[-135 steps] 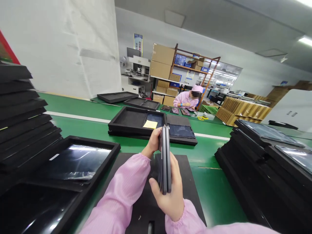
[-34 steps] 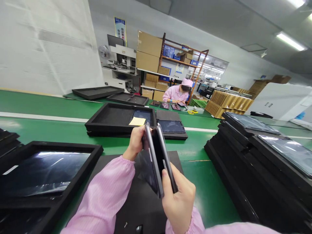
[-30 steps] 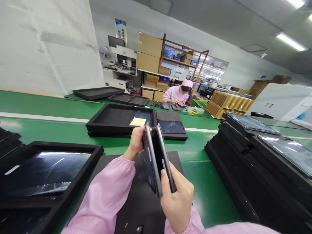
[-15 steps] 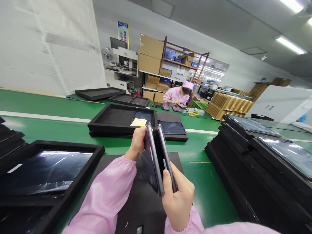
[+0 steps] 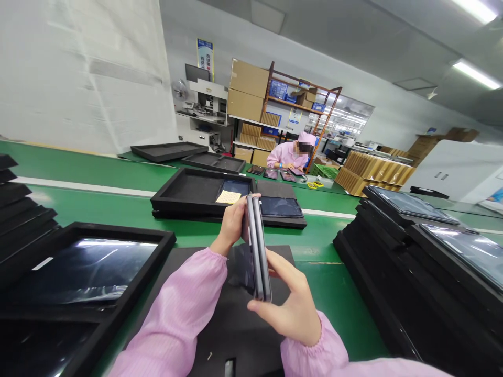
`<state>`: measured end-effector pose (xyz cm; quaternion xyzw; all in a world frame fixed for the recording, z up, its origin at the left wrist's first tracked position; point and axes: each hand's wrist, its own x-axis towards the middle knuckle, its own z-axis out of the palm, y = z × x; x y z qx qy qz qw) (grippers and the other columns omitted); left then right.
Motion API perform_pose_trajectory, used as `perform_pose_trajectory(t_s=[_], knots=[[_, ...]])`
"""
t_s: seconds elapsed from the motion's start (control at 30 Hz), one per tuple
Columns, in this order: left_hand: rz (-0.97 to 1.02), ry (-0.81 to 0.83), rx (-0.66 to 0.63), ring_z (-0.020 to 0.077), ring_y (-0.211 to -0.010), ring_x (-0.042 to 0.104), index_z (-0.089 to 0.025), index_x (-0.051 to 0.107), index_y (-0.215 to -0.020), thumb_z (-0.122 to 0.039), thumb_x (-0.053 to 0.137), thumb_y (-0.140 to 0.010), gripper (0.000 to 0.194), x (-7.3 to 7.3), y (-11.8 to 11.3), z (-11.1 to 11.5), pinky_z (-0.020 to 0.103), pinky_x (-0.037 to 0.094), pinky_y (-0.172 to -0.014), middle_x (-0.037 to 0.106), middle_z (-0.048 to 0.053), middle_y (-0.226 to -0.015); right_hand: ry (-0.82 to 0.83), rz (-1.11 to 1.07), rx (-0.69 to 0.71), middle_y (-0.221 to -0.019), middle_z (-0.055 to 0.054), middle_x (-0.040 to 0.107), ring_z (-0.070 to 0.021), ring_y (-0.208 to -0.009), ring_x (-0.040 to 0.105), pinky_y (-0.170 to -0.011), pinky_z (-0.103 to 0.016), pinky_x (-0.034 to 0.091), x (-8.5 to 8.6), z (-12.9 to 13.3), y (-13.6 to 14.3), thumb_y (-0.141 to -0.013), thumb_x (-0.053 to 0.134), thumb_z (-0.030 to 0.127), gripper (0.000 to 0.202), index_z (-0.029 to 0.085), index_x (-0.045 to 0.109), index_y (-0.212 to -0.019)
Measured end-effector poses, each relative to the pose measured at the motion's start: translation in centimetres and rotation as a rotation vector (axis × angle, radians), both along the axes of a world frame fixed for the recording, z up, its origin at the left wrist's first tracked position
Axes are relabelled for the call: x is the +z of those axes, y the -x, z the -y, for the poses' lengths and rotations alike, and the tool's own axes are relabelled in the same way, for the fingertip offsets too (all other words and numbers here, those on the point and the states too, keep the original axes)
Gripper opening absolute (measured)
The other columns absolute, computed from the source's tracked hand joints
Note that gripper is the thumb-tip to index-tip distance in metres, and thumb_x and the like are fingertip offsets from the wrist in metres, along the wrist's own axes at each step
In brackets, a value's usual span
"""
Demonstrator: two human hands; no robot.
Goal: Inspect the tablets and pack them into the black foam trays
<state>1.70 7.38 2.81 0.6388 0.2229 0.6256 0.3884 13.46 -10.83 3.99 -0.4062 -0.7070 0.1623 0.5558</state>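
Two flat, dark tablet-like devices (image 5: 257, 251) stand on edge, pressed face to face, above a black mat (image 5: 223, 324). My left hand (image 5: 232, 222) is wrapped round their far upper end, fingers closed. My right hand (image 5: 294, 298) is at their near right side, its thumb stretched under the lower end and its fingers behind the right-hand device. Just beyond is a black foam tray (image 5: 176, 209) with a yellow note (image 5: 228, 197) on a device inside it.
Black trays with glossy screens (image 5: 98, 267) lie at the left, beside stacked black trays (image 5: 27, 225). A tall tray stack (image 5: 385, 272) with screens on top stands at the right. Across the green table (image 5: 322, 241), a person in pink (image 5: 286, 154) handles devices.
The two devices were apart at an angle and are now together. My right thumb has left the right device's inner face and moved to the lower end. The view has shifted slightly.
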Motion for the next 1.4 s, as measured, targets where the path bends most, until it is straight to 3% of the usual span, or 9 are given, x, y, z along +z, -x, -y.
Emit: perform_pose_trajectory(t_s=[0.1,0.3,0.5,0.77,1.13,1.3,1.4], knots=[[0.005,-0.007,-0.043,0.021,-0.06,0.059,-0.019,0.073,-0.086,-0.077,0.04,-0.085,0.067,0.1,-0.3,0.3,0.036,0.05,-0.066,0.07,0.006,-0.069,0.009,-0.023,0.03,-0.126,-0.012,0.073,-0.0299,-0.11,0.073,-0.087,-0.035,0.065,0.0,-0.2,-0.3,-0.071,0.089,0.033,0.073,0.022,0.063,-0.138],[-0.012,-0.02,-0.058,0.0205,-0.06,0.057,-0.019,0.071,-0.084,-0.076,0.038,-0.086,0.066,0.3,-0.4,0.5,0.035,0.049,-0.066,0.068,0.006,-0.068,0.018,-0.025,0.043,-0.12,-0.012,0.075,-0.0304,-0.1,0.077,-0.084,-0.037,0.066,-0.1,-0.4,-0.7,-0.065,0.093,0.044,0.081,0.021,0.064,-0.137],[0.003,-0.024,-0.029,0.0192,-0.055,0.051,-0.021,0.066,-0.072,-0.079,0.04,-0.083,0.065,0.3,-0.3,0.4,0.036,0.047,-0.063,0.061,0.003,-0.061,0.03,-0.033,0.096,-0.119,-0.012,0.075,-0.0309,-0.099,0.077,-0.078,-0.035,0.067,0.2,-0.3,-0.7,-0.065,0.092,0.046,0.083,0.023,0.061,-0.139],[-0.002,0.001,-0.014,0.018,-0.053,0.047,-0.022,0.058,-0.064,-0.083,0.041,-0.079,0.066,0.2,-0.2,0.5,0.034,0.038,-0.053,0.055,0.001,-0.055,0.041,0.016,0.095,-0.118,-0.012,0.075,-0.0307,-0.099,0.077,-0.081,-0.037,0.066,0.1,-0.2,-1.3,-0.064,0.092,0.049,0.084,0.022,0.062,-0.138],[-0.003,-0.024,-0.06,0.0161,-0.05,0.042,-0.022,0.054,-0.059,-0.087,0.043,-0.076,0.068,0.8,-0.1,1.1,0.033,0.034,-0.051,0.051,0.0,-0.052,0.02,0.05,0.183,-0.125,-0.01,0.073,-0.0275,-0.103,0.076,-0.082,-0.033,0.066,0.4,0.3,-1.9,-0.07,0.089,0.048,0.08,0.028,0.059,-0.141],[0.004,-0.04,-0.067,0.0158,-0.049,0.041,-0.022,0.048,-0.055,-0.084,0.043,-0.079,0.066,0.6,-0.1,1.1,0.033,0.032,-0.05,0.048,0.0,-0.051,0.015,0.015,0.225,-0.131,-0.007,0.07,-0.0253,-0.107,0.075,-0.08,-0.03,0.066,0.2,0.3,-2.2,-0.072,0.088,0.045,0.081,0.035,0.054,-0.144],[-0.002,-0.051,-0.073,0.0158,-0.05,0.041,-0.022,0.048,-0.055,-0.083,0.043,-0.08,0.065,0.6,-0.1,1.2,0.033,0.032,-0.051,0.048,0.0,-0.051,0.013,0.023,0.229,-0.13,-0.008,0.071,-0.0259,-0.107,0.075,-0.082,-0.031,0.065,0.4,0.4,-2.2,-0.072,0.088,0.046,0.08,0.033,0.055,-0.144]])
